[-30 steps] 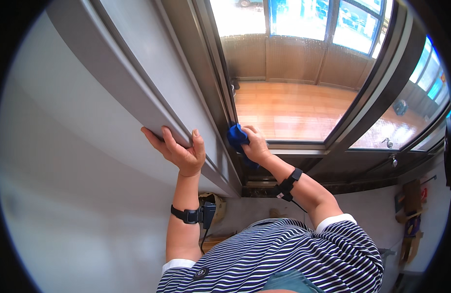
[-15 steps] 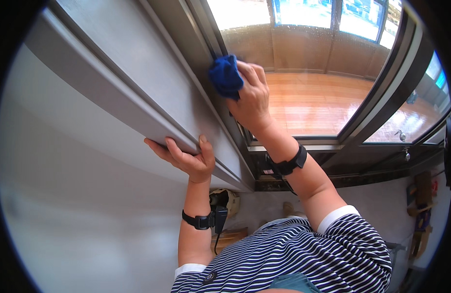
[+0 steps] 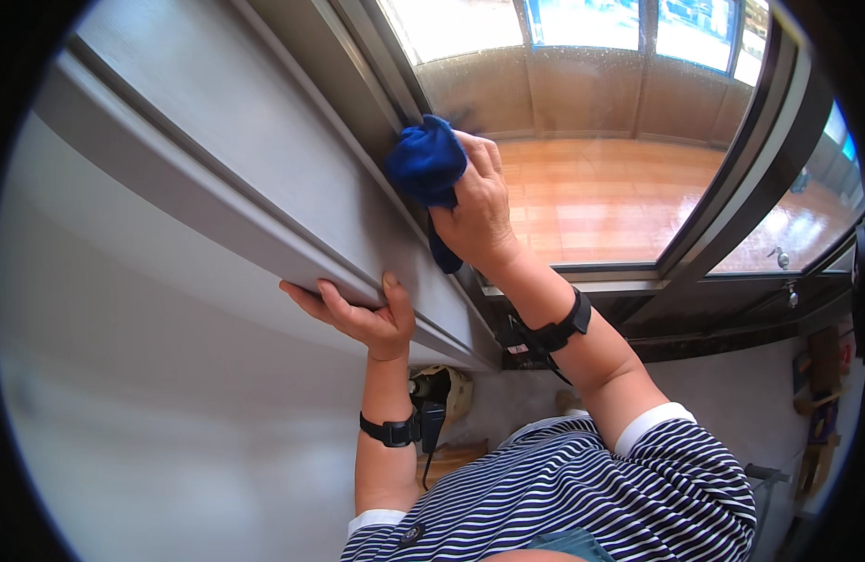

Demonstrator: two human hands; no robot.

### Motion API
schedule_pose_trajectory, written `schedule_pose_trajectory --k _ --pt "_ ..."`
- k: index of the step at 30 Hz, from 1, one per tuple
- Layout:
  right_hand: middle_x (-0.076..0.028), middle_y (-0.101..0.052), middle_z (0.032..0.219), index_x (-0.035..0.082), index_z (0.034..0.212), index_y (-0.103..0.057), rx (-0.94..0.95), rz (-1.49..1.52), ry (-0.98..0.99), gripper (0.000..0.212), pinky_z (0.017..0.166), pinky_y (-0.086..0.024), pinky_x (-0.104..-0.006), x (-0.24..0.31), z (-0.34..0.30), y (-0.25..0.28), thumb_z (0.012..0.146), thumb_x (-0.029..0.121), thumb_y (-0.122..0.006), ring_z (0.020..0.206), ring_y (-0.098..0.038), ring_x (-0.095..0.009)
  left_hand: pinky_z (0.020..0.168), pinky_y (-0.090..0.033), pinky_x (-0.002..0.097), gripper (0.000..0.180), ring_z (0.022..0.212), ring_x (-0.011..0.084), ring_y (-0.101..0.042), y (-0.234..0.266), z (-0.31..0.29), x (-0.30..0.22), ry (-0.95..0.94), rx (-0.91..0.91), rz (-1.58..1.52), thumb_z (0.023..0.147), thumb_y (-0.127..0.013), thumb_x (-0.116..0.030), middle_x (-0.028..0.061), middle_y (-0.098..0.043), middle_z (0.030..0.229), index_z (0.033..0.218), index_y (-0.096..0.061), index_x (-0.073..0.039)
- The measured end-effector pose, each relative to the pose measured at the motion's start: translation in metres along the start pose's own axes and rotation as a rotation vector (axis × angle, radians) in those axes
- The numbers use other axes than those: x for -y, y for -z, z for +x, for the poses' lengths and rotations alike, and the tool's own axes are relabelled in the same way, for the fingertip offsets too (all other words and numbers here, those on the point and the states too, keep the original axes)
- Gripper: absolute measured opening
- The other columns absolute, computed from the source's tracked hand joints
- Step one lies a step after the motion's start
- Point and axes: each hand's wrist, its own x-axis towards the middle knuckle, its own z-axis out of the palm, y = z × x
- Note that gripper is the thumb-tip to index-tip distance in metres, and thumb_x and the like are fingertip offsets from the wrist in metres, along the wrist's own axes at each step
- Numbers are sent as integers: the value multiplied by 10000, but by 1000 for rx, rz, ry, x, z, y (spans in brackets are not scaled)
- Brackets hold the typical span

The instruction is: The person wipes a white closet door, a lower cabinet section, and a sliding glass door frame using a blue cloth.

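Note:
My right hand [image 3: 477,211] grips a bunched blue cloth [image 3: 426,161]. The cloth lies against the dark metal frame [image 3: 395,80] along the left side of a glass door panel [image 3: 582,112], and a loose end of it hangs below my palm. My left hand [image 3: 362,317] is wrapped around the raised edge of a grey door casing [image 3: 226,178], with the thumb on one side and the fingers on the other. Black straps with small devices circle both forearms.
A white wall [image 3: 170,375] runs down the left. Behind the glass shows a wooden floor [image 3: 611,201]. At right are a second glass panel and a metal lock knob [image 3: 779,258]. On the floor below stand an open beige bag [image 3: 448,391] and several items by the right wall.
My right hand and the cloth have shifted slightly left and down along the frame; more of the cloth's hanging end shows. My left hand keeps its hold on the casing.

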Motion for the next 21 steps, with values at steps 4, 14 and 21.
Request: schedule_pose_trajectory --k 4,14,21 --pt "-163 -572 1161 11 1123 -588 111 -40 -33 493 895 -464 -429 -15 -30 1 637 31 -668 1019 -531 -381 1108 -141 602 767 1423 503 -77 -2 -3 5 -2 -57 -32 889 -582 -241 372 -4 1514 1504 -162 -55" --pt "-187 -593 1107 -3 1120 -588 32 118 48 463 895 -451 -435 4 12 8 662 13 -652 1004 -545 -394 1119 -166 561 786 1437 465 -44 1 -3 4 3 -4 12 914 -584 -214 320 5 1531 1505 -100 -27" --pt "-180 -579 1035 22 1107 -588 224 13 -12 456 844 -468 -433 -22 -56 13 655 16 -649 935 -533 -394 1128 -164 564 782 1438 455 -68 4 -2 5 -6 -26 0 904 -571 -221 317 0 1534 1506 -109 -31"
